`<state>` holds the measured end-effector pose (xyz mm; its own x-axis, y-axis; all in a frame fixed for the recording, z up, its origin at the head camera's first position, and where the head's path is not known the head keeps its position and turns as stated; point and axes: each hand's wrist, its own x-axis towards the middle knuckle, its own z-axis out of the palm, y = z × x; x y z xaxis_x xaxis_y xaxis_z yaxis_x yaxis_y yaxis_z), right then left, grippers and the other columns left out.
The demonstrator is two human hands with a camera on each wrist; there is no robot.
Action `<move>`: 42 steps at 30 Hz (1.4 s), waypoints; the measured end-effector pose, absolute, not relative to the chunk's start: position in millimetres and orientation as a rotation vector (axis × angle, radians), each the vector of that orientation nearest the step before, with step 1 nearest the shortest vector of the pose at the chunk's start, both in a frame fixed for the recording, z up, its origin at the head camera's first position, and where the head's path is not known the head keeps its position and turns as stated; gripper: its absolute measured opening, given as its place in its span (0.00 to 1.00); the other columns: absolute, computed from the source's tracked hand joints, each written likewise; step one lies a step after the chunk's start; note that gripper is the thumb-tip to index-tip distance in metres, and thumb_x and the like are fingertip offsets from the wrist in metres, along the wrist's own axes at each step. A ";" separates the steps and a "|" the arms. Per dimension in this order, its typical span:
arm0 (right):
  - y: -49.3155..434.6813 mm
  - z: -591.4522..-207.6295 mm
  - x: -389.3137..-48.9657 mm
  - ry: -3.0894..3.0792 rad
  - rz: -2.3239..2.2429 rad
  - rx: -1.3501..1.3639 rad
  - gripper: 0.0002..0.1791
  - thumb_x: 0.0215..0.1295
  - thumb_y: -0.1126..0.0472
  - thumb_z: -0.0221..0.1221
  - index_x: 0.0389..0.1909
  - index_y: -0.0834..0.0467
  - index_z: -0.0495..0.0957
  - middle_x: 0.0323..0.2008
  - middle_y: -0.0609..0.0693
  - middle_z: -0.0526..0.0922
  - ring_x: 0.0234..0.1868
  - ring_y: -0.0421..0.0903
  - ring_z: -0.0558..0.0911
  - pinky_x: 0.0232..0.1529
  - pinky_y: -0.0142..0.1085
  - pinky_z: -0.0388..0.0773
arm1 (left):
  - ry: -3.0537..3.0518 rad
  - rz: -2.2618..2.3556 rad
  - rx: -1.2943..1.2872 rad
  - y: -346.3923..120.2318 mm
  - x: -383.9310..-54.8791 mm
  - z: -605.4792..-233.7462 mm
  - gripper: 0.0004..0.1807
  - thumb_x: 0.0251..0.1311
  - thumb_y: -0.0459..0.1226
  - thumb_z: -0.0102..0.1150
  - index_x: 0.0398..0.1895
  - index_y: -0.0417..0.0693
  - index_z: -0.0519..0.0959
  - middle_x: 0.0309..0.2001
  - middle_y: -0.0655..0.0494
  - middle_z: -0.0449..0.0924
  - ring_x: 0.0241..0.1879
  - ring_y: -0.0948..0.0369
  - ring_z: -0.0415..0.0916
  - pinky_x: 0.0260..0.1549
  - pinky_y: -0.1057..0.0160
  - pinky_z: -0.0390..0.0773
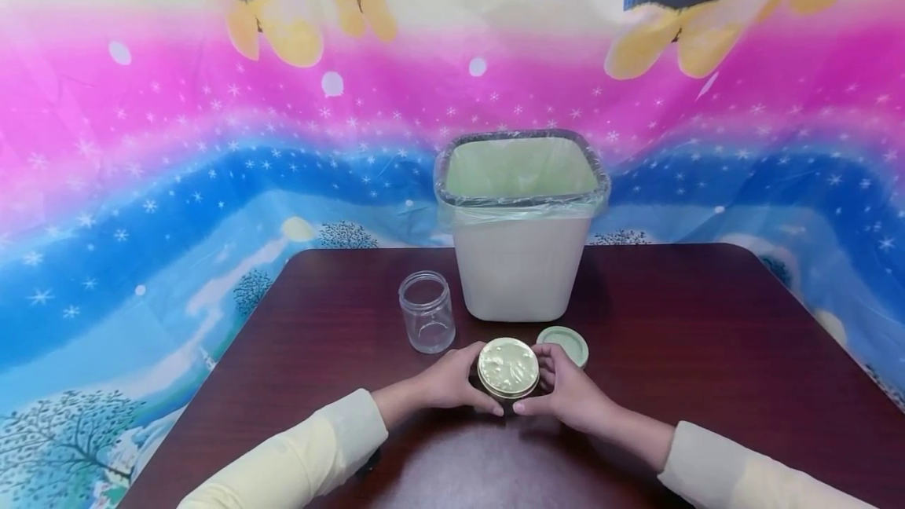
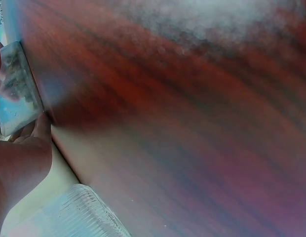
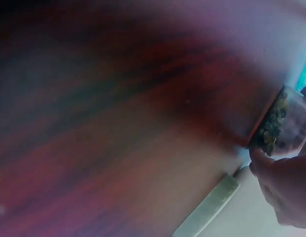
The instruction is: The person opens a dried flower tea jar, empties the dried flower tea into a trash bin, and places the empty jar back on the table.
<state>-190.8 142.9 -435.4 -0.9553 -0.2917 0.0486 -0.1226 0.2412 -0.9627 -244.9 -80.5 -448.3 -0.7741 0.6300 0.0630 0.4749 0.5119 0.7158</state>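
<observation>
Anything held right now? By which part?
Yes: the gold-topped jar, by its side wall, below the top; left hand at its left, right hand at its right.

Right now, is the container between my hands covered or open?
Covered: in the head view, a shiny gold top spans the container.

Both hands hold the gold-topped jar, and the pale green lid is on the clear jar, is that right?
Not quite: the head view shows the pale green lid on the table, off the clear jar. The left hand and right hand do hold the gold-topped jar.
</observation>
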 end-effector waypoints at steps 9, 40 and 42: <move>140.5 -436.0 -193.9 2.398 -1.809 -0.467 0.45 0.45 0.70 0.74 0.60 0.73 0.57 0.58 0.70 0.69 0.62 0.67 0.68 0.61 0.49 0.67 | 2.549 1.100 0.968 -81.0 -245.8 -447.3 0.41 0.36 0.46 0.82 0.56 0.50 0.72 0.45 0.65 0.80 0.47 0.70 0.74 0.49 0.68 0.72; 172.0 -427.2 -245.8 1.958 -1.531 -0.845 0.42 0.52 0.71 0.69 0.66 0.67 0.59 0.64 0.63 0.67 0.64 0.62 0.68 0.55 0.40 0.74 | 2.546 1.128 0.933 -81.5 -245.6 -450.6 0.40 0.35 0.46 0.82 0.55 0.52 0.73 0.45 0.67 0.80 0.47 0.70 0.74 0.50 0.68 0.72; 172.6 -427.1 -249.0 1.924 -1.517 -0.864 0.42 0.53 0.72 0.69 0.68 0.66 0.59 0.64 0.63 0.67 0.64 0.61 0.68 0.54 0.40 0.74 | 2.544 1.130 0.932 -81.5 -245.7 -450.9 0.40 0.35 0.46 0.82 0.54 0.52 0.73 0.44 0.68 0.80 0.47 0.70 0.74 0.49 0.68 0.72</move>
